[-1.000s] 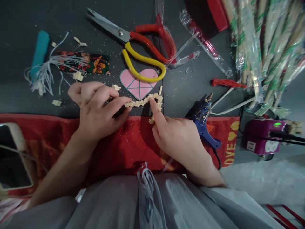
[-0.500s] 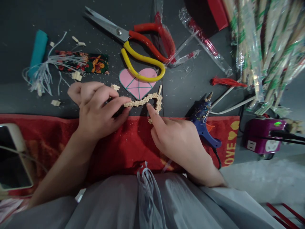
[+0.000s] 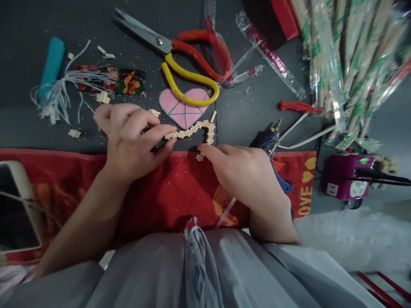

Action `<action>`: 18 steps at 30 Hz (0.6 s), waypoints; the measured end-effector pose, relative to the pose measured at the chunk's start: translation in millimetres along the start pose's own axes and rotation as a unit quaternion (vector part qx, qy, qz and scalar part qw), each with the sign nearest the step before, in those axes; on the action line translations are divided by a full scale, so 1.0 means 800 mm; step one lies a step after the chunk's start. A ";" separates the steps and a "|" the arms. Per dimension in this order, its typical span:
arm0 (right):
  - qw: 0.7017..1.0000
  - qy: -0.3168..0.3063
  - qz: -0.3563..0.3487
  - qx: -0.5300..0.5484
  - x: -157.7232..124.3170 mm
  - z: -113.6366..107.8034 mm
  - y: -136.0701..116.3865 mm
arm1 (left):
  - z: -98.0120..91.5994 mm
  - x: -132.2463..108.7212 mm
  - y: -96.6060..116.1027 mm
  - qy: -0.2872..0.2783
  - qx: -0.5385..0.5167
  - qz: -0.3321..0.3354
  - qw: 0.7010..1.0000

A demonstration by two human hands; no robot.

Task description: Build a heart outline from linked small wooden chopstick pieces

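A bent strip of small pale wooden pieces lies on the dark table by the edge of a red cloth. My left hand pinches its left end between thumb and forefinger. At the strip's lower right bend, my right hand has its forefinger against the pieces; the other fingers are curled under and mostly hidden. One loose short stick touches the strip's upper corner. Just above lies a pink paper heart with green lines, partly under the yellow handle of the scissors.
A blue glue gun rests right of my right hand. Wrapped stick bundles fill the upper right, above a purple power adapter. White strings and a teal roll lie at left. A phone sits on the red cloth.
My right forefinger has moved down from inside the strip's bend to its lower right part. My left hand keeps its pinch. The whole view has shifted slightly.
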State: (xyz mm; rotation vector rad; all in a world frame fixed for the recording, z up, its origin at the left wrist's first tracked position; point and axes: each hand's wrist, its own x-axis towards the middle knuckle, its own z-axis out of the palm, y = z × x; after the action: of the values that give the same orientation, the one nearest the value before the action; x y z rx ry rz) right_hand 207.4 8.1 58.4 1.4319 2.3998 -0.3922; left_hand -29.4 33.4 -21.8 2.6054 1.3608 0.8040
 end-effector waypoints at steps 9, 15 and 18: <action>0.995 0.081 -0.052 -0.010 -0.023 -0.001 -0.002 | 0.005 -0.001 -0.004 -0.011 -0.006 0.033 0.999; 0.996 0.069 -0.049 0.001 -0.029 0.000 -0.003 | 0.003 -0.001 -0.007 -0.044 -0.006 0.041 0.998; 0.998 0.051 -0.030 -0.006 -0.028 0.000 -0.009 | 0.001 0.000 -0.007 -0.064 -0.003 0.037 0.997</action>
State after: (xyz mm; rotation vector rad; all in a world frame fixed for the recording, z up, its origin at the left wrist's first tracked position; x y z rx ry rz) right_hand 210.7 -13.2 67.8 1.4105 2.5259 -0.3252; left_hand -32.9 37.1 -24.4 2.6644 1.2344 0.6368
